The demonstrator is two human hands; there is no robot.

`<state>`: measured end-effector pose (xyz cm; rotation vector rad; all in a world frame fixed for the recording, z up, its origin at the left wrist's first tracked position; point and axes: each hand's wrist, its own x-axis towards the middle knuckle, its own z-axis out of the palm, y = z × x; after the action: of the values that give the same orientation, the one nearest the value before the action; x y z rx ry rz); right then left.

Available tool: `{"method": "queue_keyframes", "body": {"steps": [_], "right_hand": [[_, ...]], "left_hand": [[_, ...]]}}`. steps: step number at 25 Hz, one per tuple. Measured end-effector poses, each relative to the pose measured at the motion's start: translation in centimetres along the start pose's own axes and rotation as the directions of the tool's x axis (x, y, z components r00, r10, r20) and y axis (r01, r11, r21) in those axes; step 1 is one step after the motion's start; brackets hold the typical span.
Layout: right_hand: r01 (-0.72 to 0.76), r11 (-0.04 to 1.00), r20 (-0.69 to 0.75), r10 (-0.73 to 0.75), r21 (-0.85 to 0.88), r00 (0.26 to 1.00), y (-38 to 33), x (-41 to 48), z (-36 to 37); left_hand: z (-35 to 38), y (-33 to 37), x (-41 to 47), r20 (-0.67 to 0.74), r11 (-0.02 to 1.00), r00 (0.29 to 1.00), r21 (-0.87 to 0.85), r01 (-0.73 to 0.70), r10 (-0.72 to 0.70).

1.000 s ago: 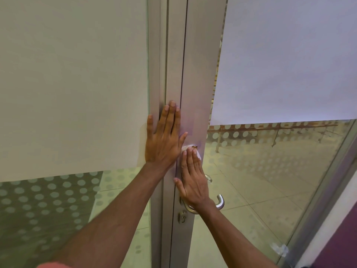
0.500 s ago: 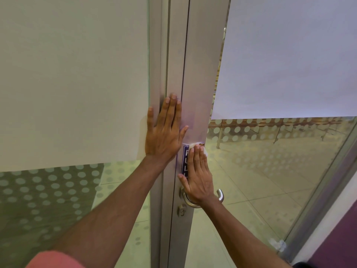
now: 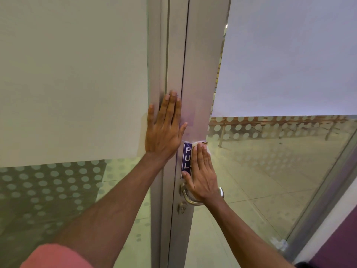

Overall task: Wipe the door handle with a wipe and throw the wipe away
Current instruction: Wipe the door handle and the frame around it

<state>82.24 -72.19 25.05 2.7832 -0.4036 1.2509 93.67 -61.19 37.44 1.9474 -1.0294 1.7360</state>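
Observation:
My right hand lies flat on the grey door frame just above the curved metal door handle, pressing a white wipe against the frame; only the wipe's edge shows past my fingertips. Its wrist hides the middle of the handle. A blue "PULL" sticker is partly covered by that hand. My left hand is pressed flat, fingers spread, on the fixed frame to the left, holding nothing.
The glass door has frosted film above and a dotted band lower down. A keyhole sits below the handle. A purple wall stands at the right edge. Tiled floor shows through the glass.
My right hand with the wipe has slid to the right on the frame, uncovering the "PULL" sticker. The left hand has stayed flat on the frame.

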Motion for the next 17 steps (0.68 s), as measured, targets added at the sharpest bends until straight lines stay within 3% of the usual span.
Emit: {"method": "queue_keyframes", "body": {"steps": [4, 10, 14, 17], "right_hand": [[-0.069, 0.992, -0.08, 0.078, 0.106, 0.994, -0.9, 3.8, -1.3], [0.159, 0.987, -0.037, -0.159, 0.003, 0.987, -1.7, 3.0, -0.6], [0.026, 0.998, -0.11, -0.019, 0.063, 0.994, -1.8, 3.9, -0.9], [0.105, 0.994, -0.034, -0.103, 0.041, 0.994, -1.7, 3.7, -0.5]], "left_hand": [[0.0, 0.1, 0.1, -0.001, 1.0, 1.0, -0.007, 0.001, -0.001], [0.1, 0.0, -0.1, 0.007, 1.0, 1.0, 0.001, 0.0, 0.0], [-0.1, 0.2, 0.0, -0.003, 1.0, 1.0, -0.001, 0.003, -0.003], [0.0, 0.0, 0.1, -0.007, 1.0, 1.0, 0.014, -0.007, 0.007]]}}
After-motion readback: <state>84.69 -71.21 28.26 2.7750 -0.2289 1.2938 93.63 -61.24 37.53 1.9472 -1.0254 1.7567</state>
